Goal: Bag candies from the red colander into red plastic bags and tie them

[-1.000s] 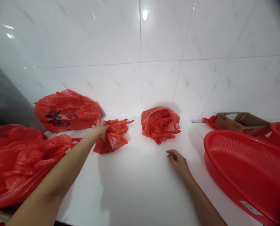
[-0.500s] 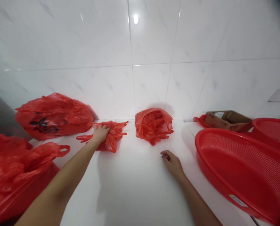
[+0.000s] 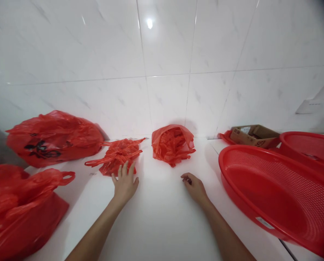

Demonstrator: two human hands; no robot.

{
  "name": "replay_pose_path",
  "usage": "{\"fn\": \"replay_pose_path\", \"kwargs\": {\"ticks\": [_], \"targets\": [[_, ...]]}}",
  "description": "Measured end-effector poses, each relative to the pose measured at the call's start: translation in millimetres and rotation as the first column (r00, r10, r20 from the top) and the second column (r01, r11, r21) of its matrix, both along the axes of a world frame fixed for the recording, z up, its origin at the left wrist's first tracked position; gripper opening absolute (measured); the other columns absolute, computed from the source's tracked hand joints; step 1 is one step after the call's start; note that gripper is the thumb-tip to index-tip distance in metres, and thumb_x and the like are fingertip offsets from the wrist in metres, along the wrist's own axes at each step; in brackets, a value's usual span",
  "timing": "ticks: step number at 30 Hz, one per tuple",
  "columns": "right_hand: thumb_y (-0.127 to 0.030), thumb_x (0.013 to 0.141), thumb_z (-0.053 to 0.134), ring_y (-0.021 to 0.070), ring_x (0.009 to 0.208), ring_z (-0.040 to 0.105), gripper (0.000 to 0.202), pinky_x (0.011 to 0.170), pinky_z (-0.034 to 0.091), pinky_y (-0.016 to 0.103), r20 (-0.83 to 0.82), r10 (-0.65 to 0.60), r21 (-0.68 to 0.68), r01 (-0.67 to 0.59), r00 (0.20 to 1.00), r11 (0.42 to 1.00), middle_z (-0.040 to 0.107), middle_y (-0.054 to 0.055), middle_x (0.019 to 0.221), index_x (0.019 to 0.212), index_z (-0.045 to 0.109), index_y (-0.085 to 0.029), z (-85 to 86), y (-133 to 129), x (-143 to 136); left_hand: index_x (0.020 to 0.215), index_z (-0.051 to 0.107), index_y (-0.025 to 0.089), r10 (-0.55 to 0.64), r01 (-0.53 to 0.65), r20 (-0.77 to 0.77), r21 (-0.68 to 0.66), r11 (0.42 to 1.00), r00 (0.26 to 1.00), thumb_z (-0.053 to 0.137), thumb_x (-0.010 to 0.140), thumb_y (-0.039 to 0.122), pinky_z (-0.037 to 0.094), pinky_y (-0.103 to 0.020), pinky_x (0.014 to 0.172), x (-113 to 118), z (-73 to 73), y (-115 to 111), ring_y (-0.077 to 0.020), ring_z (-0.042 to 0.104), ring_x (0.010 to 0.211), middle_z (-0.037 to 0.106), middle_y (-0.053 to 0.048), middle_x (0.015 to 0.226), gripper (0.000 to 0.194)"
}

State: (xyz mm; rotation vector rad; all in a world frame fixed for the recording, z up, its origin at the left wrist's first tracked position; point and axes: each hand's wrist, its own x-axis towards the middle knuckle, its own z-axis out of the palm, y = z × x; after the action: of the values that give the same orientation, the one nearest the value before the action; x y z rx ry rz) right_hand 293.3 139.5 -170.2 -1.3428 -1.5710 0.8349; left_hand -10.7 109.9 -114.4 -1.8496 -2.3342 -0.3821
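Observation:
My left hand (image 3: pixel 125 184) is open, fingers spread, at the front edge of a bunched red plastic bag (image 3: pixel 121 154) with its handles sticking out to both sides. The fingertips overlap the bag's near edge in view; I cannot tell whether they touch it. Over the white tabletop (image 3: pixel 153 221), my right hand (image 3: pixel 195 186) has its fingers curled in loosely, and nothing shows in them. Just beyond it, against the wall, lies another red plastic bag (image 3: pixel 172 145) with its mouth toward me and crumpled red bags inside.
At the back left lies a large red bag (image 3: pixel 55 139) with black print. Another full red bag (image 3: pixel 23 210) takes up the near left. On the right are a red plastic basket (image 3: pixel 265 195), a second red basket (image 3: pixel 308 145) and a cardboard box (image 3: pixel 255 136) by the tiled wall (image 3: pixel 167 94).
My left hand has let go of the bunched bag and drawn back toward me, its fingers spreading. My right hand keeps its curled pose. The view has shifted slightly to the right.

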Motion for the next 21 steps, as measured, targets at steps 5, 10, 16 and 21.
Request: {"fn": "replay_pose_path", "kwargs": {"ticks": [5,10,16,21], "targets": [[-0.027,0.076,0.049,0.0205,0.076,0.062,0.023,0.073,0.046,0.033,0.030,0.014,-0.001,-0.014,0.999,1.000,0.068,0.001,0.084,0.091,0.066,-0.026,-2.3,2,0,0.156,0.015,0.022,0.204,-0.205,0.148,-0.011,0.979,0.968,0.034,0.093,0.058,0.030,-0.066,0.104,-27,-24.5,5,-0.0471,0.023,0.143,0.012,-0.024,0.161,0.075],[-0.031,0.078,0.048,0.0199,0.074,0.060,0.024,0.072,0.046,0.033,0.067,0.018,-0.006,-0.018,0.998,1.000,0.067,0.002,0.083,0.092,0.066,-0.024,-2.4,3,0,0.155,0.023,0.023,0.217,-0.216,0.171,-0.024,0.976,0.961,0.038,0.094,0.051,0.025,-0.063,0.108,-43,-35.5,44,-0.0453,0.023,0.144,0.015,-0.023,0.161,0.069],[-0.029,0.077,0.045,0.0190,0.074,0.062,0.027,0.072,0.047,0.032,0.089,0.018,-0.002,-0.018,0.996,1.000,0.067,0.003,0.084,0.093,0.066,-0.021,1.5,2,-1,0.155,0.021,0.018,0.157,-0.165,0.154,0.041,0.985,0.976,0.038,0.095,0.047,0.023,-0.069,0.106,-16,-41.0,48,-0.0496,0.019,0.143,0.011,-0.026,0.161,0.069],[-0.025,0.076,0.045,0.0180,0.077,0.062,0.028,0.075,0.048,0.032,0.104,0.025,-0.013,-0.024,0.994,1.000,0.067,0.002,0.086,0.093,0.066,-0.021,4.4,3,-1,0.153,0.028,0.024,-0.174,0.168,0.051,0.096,0.981,0.983,0.040,0.096,0.044,0.012,-0.063,0.114,45,-52.4,9,-0.0400,0.005,0.149,0.009,-0.016,0.164,0.061]]}}
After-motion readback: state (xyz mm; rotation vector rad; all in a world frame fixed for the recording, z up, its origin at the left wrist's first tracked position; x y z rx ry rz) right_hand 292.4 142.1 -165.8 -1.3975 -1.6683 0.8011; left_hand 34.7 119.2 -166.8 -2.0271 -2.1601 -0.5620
